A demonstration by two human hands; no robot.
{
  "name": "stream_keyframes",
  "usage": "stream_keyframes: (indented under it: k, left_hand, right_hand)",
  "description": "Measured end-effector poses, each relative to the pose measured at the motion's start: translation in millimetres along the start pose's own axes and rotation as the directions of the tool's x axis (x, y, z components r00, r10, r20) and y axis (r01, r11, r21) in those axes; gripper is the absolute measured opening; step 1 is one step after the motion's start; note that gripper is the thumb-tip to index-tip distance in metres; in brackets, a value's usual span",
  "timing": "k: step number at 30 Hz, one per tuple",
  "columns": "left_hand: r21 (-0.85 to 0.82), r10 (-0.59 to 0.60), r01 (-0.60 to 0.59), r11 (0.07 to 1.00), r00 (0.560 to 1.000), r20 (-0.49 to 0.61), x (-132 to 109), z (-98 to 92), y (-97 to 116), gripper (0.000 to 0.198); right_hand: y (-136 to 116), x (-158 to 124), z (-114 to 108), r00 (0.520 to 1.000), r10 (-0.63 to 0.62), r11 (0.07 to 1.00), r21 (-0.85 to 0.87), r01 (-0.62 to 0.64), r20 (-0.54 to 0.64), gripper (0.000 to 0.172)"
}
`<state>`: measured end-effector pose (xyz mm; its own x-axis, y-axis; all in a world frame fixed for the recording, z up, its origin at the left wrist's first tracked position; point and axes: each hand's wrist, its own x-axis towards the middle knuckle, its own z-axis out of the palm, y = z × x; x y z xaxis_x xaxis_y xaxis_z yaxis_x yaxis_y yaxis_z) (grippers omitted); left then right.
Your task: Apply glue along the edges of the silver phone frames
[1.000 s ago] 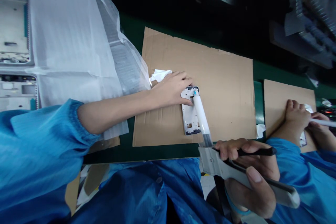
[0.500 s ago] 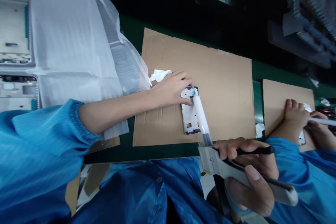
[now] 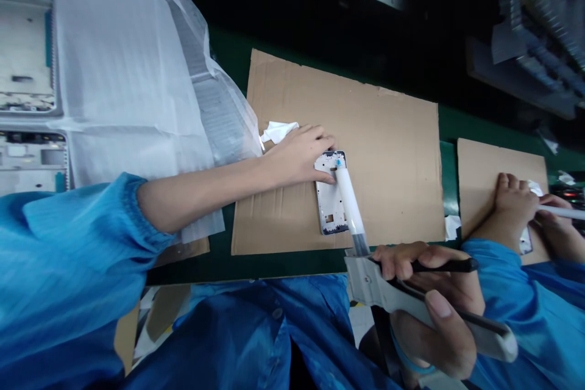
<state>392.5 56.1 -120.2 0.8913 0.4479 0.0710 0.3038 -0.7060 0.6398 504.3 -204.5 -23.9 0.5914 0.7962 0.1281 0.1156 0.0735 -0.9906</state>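
Right hand (image 3: 443, 311) grips dispensing gun (image 3: 365, 283) across table's (image 3: 297, 263) near edge, blue tip (image 3: 339, 163) at phone frame's (image 3: 326, 200) far end; left hand (image 3: 304, 155) holds phone frame near cardboard's (image 3: 397, 177) near edge.

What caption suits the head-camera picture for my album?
Left fingers hold a phone frame on cardboard while right fingers grip a dispensing gun, its blue tip at the frame.
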Motion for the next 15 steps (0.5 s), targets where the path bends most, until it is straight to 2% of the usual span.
stream_keyframes:
  k: [4,15]
  left_hand:
    - [-0.007,-0.015,0.015,1.0,1.0,0.01,-0.3,-1.4,1.6,0.06]
    - [0.007,-0.012,0.012,1.0,1.0,-0.006,0.3,3.1,-2.9,0.056]
  right_hand:
    - [1.5,3.0,-4.4,0.998,0.021,0.999,0.03,-0.023,0.051,0.025]
    - [1.8,3.5,-6.9,0.999,0.011,0.998,0.058,-0.014,0.046,0.028]
